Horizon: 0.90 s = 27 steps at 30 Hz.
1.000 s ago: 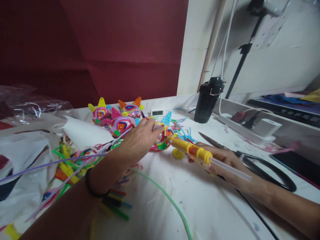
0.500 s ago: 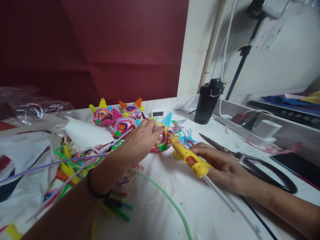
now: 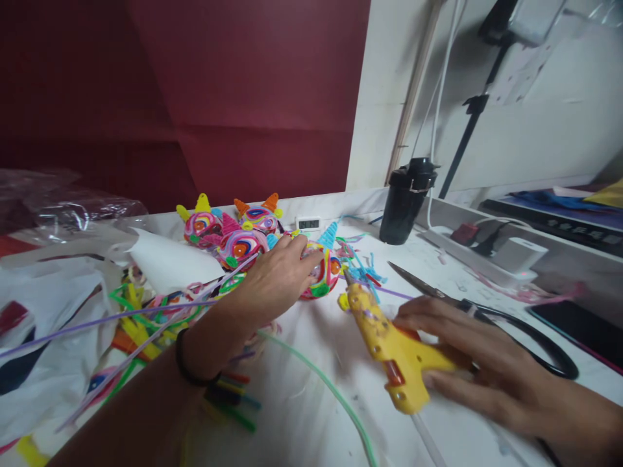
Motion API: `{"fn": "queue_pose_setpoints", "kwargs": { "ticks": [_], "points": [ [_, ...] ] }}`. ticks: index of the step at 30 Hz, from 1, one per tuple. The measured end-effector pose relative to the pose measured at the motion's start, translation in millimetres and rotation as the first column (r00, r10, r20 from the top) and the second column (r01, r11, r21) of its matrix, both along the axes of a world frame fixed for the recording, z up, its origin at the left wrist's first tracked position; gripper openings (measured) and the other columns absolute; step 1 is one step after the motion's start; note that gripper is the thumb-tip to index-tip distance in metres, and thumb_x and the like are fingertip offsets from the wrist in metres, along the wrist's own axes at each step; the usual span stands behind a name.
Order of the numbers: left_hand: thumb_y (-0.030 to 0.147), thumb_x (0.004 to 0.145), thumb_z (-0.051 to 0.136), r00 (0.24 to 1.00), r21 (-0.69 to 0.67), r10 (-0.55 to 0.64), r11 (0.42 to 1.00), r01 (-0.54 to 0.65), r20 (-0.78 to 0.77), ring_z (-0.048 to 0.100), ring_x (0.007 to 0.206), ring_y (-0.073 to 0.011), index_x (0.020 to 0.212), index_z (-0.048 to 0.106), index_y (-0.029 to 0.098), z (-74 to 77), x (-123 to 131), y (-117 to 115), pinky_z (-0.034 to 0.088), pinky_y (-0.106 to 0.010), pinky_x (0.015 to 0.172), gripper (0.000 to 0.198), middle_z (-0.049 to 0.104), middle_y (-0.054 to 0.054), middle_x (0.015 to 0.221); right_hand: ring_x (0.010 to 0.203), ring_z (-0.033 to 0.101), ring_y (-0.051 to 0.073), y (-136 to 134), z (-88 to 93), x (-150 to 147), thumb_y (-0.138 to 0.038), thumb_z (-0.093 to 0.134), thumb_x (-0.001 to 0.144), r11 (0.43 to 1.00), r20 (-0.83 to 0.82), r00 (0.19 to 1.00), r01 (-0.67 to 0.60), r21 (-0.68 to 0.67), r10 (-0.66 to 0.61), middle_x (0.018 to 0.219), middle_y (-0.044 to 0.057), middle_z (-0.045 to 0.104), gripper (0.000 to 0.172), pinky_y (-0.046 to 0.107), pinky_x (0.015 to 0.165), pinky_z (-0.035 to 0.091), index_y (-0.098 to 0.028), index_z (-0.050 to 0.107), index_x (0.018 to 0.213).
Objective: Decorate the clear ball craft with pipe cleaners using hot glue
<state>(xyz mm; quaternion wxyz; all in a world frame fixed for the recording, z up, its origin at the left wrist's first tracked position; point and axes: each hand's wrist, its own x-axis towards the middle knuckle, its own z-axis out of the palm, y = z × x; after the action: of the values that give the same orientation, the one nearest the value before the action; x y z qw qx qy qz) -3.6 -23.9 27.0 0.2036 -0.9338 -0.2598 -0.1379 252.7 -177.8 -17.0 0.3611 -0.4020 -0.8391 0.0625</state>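
Note:
My left hand [image 3: 280,275] is closed over a round, multicoloured pipe-cleaner ornament [image 3: 325,275] with a light blue horn, and covers much of its left side. My right hand [image 3: 506,370] grips a yellow hot glue gun [image 3: 384,344] by its handle, with the index finger by the trigger. The gun's nozzle points up and left, just right of the ornament's orange eye. A clear glue stick [image 3: 427,441] sticks out of its back end. Behind my left hand sit several similar horned ornaments, one with pink horns [image 3: 241,248].
Large black-handled scissors [image 3: 462,303] lie on the right, by a phone [image 3: 579,334] and a power strip [image 3: 491,259]. A black bottle [image 3: 407,201] and a small digital clock [image 3: 308,224] stand behind. Pipe cleaners [image 3: 141,324] clutter the left; a green one [image 3: 326,383] curves in front.
My right hand has drawn the glue gun back to the right and toward me, turning it so that its side shows. My left hand stays on the ornament.

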Motion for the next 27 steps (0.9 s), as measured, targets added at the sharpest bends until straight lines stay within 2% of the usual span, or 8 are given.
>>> {"fn": "queue_pose_setpoints", "kwargs": {
  "ticks": [4,8,14,16,18,21,24,27],
  "points": [
    [0.022,0.092,0.05,1.0,0.007,-0.009,1.0,0.009,0.012,0.049,0.105,-0.0269,0.124,0.056,0.018,0.5,2,-3,0.045,-0.039,0.088,0.032,0.052,-0.01,0.106,0.107,0.066,0.028,-14,-3.4,-2,-0.03,0.068,0.084,0.999,0.127,0.991,-0.026,-0.041,0.031,0.117,0.01,0.067,0.048,0.033,0.083,0.06,-0.031,0.058,0.13],
    [0.023,0.091,0.05,0.999,-0.017,0.016,1.0,-0.016,0.035,0.051,0.104,-0.0263,0.123,0.058,0.018,1.4,5,-6,0.046,-0.038,0.088,0.032,0.053,-0.01,0.105,0.103,0.068,0.025,-14,-6.9,-9,-0.03,0.066,0.085,0.988,0.229,0.97,-0.046,-0.145,0.078,0.114,0.012,0.069,0.039,0.029,0.083,0.059,-0.024,0.064,0.123],
    [0.024,0.091,0.051,0.998,-0.043,0.02,0.999,-0.017,0.067,0.051,0.103,-0.0264,0.122,0.059,0.018,1.1,6,-7,0.047,-0.04,0.088,0.033,0.054,-0.011,0.105,0.107,0.063,0.027,-3,10.4,-18,-0.026,0.062,0.086,0.984,0.299,0.944,-0.096,-0.147,0.137,0.112,0.013,0.067,0.026,0.036,0.087,0.056,-0.022,0.067,0.112],
    [0.023,0.089,0.053,0.997,-0.037,0.022,0.999,-0.019,0.075,0.051,0.103,-0.0263,0.121,0.06,0.019,0.4,6,-6,0.046,-0.04,0.088,0.033,0.054,-0.01,0.105,0.108,0.061,0.026,8,15.2,-22,-0.023,0.056,0.089,0.995,0.305,0.949,-0.057,-0.084,0.08,0.113,0.013,0.065,0.027,0.039,0.089,0.053,-0.021,0.064,0.114],
    [0.022,0.088,0.054,0.996,-0.028,0.024,0.999,-0.022,0.081,0.051,0.103,-0.0257,0.121,0.059,0.019,-0.2,6,-6,0.046,-0.039,0.089,0.034,0.054,-0.01,0.105,0.106,0.059,0.026,24,15.3,-28,-0.018,0.047,0.092,0.999,0.292,0.956,-0.021,0.042,0.008,0.114,0.014,0.063,0.031,0.042,0.089,0.051,-0.018,0.06,0.121],
    [0.021,0.087,0.054,0.996,-0.028,0.03,0.999,-0.028,0.08,0.051,0.102,-0.0249,0.121,0.059,0.02,-0.6,5,-5,0.046,-0.038,0.089,0.034,0.054,-0.009,0.105,0.099,0.056,0.028,50,10.1,-37,-0.012,0.041,0.092,0.968,0.319,0.942,0.018,0.249,-0.1,0.114,0.017,0.061,0.035,0.047,0.083,0.049,-0.013,0.057,0.123],
    [0.021,0.088,0.053,0.996,-0.028,0.028,0.999,-0.026,0.083,0.052,0.1,-0.0246,0.121,0.059,0.02,-0.8,4,-5,0.047,-0.038,0.088,0.033,0.054,-0.009,0.104,0.095,0.053,0.029,68,6.1,-44,-0.012,0.042,0.091,0.946,0.393,0.902,0.049,0.32,-0.18,0.113,0.018,0.06,0.039,0.048,0.078,0.047,-0.01,0.054,0.128],
    [0.023,0.09,0.051,0.996,-0.021,0.013,1.0,-0.011,0.091,0.052,0.1,-0.0247,0.121,0.059,0.02,-1.1,4,-5,0.047,-0.038,0.087,0.032,0.054,-0.008,0.102,0.093,0.051,0.03,75,5.5,-47,-0.013,0.041,0.092,0.937,0.443,0.874,0.038,0.347,-0.2,0.113,0.019,0.059,0.039,0.046,0.075,0.044,-0.008,0.053,0.129]
  ]
}}
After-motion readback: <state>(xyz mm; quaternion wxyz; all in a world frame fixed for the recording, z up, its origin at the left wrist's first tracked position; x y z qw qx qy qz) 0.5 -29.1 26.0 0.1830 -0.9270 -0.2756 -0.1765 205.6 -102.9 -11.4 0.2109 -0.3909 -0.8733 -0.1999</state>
